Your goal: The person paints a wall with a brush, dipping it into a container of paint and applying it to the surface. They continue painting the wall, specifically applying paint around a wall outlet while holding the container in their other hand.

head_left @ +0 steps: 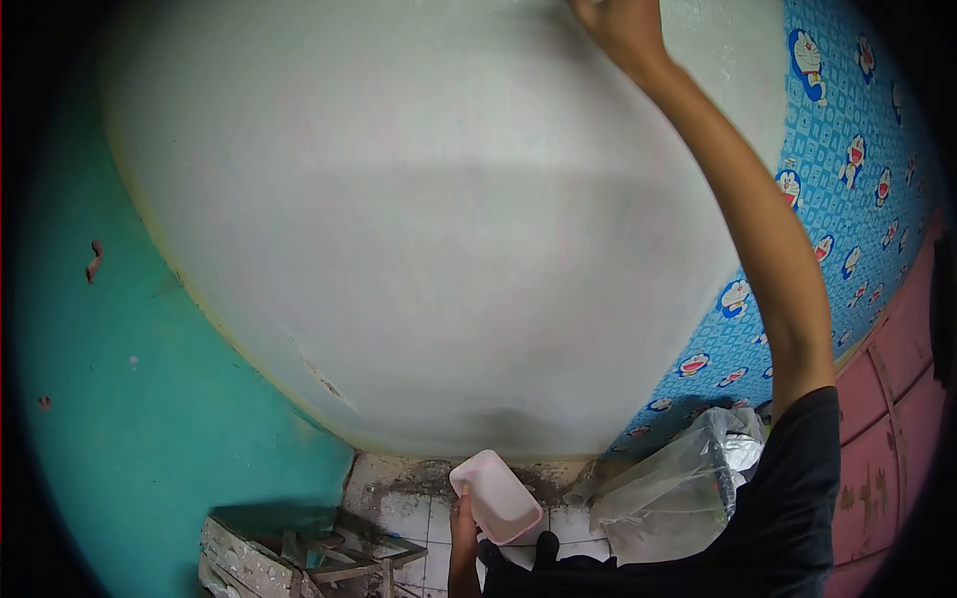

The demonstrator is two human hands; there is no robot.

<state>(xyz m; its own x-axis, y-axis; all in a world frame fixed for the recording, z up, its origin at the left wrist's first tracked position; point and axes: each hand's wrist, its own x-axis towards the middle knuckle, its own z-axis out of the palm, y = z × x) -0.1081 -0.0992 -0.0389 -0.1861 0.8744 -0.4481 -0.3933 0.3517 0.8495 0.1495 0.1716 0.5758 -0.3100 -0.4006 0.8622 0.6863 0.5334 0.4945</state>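
My left hand [464, 518] grips the left edge of a shallow pale pink plastic tub [503, 506], low in front of my body, with the thumb over the rim. The tub looks tilted, and I make out nothing distinct inside it. My right arm stretches far up, and my right hand [610, 18] is at the top edge of the view, close to the whitish wall [449, 249]. Most of its fingers are cut off by the frame, so what they hold, if anything, is hidden.
A worn wooden frame [259, 558] stands on the white tiles [437, 568] at lower left. A large clear plastic bag [663, 488] sits at lower right. Blue cartoon-cat wallpaper [733, 344] borders the wall's right side; a green wall [130, 349] is left, a pink door [877, 478] right.
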